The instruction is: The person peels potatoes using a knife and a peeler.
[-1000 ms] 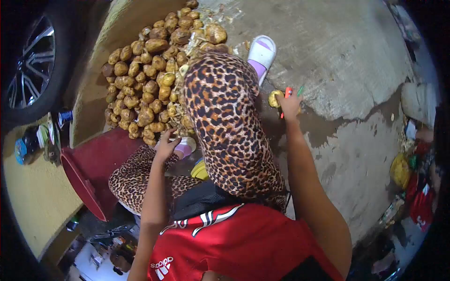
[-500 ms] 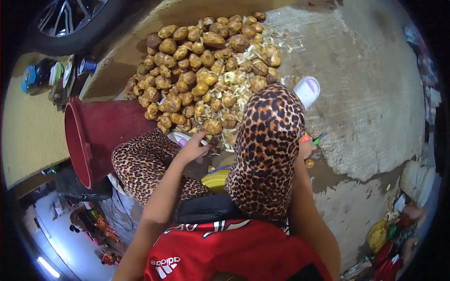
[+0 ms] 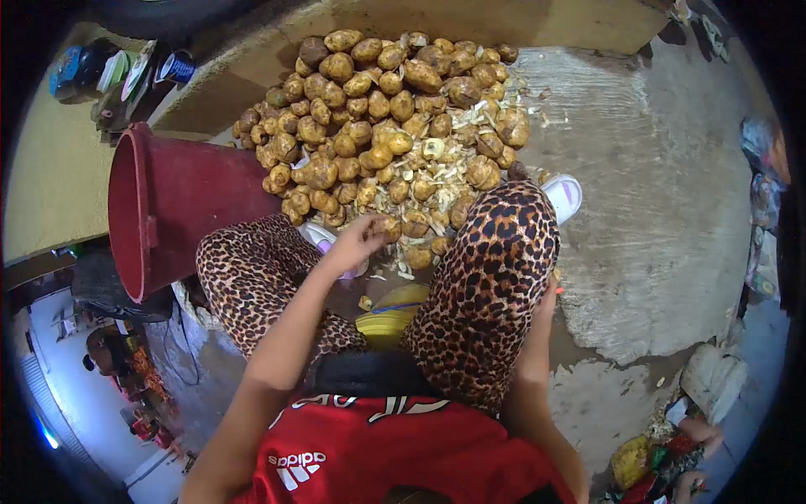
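My left hand [image 3: 359, 242] reaches to the near edge of a heap of brown potatoes [image 3: 344, 143], its fingers curled against one potato [image 3: 389, 228]. Pale peelings [image 3: 460, 160] lie scattered over the heap's right side. My right hand [image 3: 546, 304] is beside the outer side of my right knee, which hides most of it. A small orange part of a tool [image 3: 559, 291] shows at its fingers; the rest is hidden. Between my legs sits a yellow container [image 3: 382, 323] with a blue strip across it.
A large dark red bucket [image 3: 201, 185] lies tipped at the left, its mouth facing away from the heap. A low wall [image 3: 579, 25] runs behind the potatoes. Rough concrete floor [image 3: 646, 218] spreads to the right. Bags and cloths [image 3: 651, 462] lie at the lower right.
My left hand has moved slightly up and right and now partly covers the potato. My right hand has drawn closer to the knee, and the tool's green end no longer shows.
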The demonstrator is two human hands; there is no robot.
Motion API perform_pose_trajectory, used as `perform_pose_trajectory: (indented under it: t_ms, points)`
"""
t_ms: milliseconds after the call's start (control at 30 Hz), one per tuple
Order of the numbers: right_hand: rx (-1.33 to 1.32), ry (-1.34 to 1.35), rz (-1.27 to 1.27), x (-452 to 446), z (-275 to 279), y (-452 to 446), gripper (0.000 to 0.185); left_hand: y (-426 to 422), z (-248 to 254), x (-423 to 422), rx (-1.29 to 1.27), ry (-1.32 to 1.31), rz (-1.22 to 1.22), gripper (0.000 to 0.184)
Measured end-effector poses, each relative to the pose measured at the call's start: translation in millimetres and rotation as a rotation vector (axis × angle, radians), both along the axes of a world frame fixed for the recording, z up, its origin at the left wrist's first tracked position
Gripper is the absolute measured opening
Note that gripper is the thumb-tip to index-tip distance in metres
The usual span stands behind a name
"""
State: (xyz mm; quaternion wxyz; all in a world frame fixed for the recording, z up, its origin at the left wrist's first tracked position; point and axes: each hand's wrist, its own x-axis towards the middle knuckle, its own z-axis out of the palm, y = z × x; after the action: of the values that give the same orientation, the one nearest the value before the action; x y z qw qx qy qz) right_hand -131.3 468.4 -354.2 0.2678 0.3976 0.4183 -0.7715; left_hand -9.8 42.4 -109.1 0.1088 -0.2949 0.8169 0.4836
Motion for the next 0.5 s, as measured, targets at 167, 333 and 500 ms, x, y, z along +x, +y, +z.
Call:
perform_pose_trajectory:
  t_ms: [167,333,500]
  points:
    - [0.182,0.29,0.003,-63,103,11,0.049,3,75,-98,0.204,0.327,0.316,0.028]
    - [0.129,0.84,0.23,-145,294,-70,0.051,53,127,-214,0.833,0.347,0.201,0.062]
    - [0.656,1.192,0.718,-172,406,-173,0.052,79,137,-252,1.406,0.292,0.157,0.066]
